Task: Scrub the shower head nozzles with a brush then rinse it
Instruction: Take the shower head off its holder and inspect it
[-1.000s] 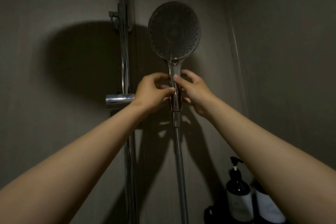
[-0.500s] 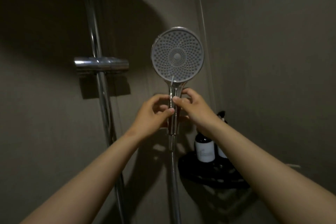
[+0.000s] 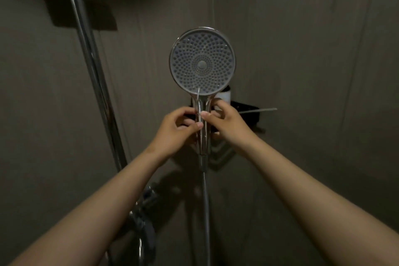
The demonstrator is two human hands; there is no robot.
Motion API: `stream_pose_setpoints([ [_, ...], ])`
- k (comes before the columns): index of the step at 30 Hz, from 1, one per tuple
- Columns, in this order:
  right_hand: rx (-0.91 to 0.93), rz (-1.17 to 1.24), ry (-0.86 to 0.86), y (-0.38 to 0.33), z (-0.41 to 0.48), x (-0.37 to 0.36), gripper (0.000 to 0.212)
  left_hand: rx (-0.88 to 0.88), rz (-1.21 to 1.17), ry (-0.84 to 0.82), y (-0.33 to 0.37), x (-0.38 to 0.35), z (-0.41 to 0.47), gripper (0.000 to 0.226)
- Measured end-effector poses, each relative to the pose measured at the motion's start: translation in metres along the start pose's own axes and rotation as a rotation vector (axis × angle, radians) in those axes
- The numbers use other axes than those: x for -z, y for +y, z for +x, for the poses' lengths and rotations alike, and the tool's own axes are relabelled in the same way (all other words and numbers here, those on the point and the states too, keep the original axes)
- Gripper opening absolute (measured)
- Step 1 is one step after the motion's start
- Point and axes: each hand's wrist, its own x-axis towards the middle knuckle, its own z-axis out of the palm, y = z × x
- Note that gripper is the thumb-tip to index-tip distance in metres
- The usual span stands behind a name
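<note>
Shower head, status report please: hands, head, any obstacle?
Hands: left hand and right hand both grip shower head by its handle. Nozzles face the camera. No brush in view; nothing blocks.

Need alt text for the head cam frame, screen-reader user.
A left hand and right hand grip the chrome handle of a round shower head, its nozzle face toward the camera and hose hanging below. Dim grey wall behind, with a chrome riser rail and dark corner shelf.
</note>
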Motion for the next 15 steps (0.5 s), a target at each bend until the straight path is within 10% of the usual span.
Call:
stream_pose_setpoints([
  [15, -0.335, 0.01, 0.142, 0.043, -0.216, 0.017, 0.013, 0.27, -0.123, -0.166, -0.047, -0.105, -0.173, 0.024],
])
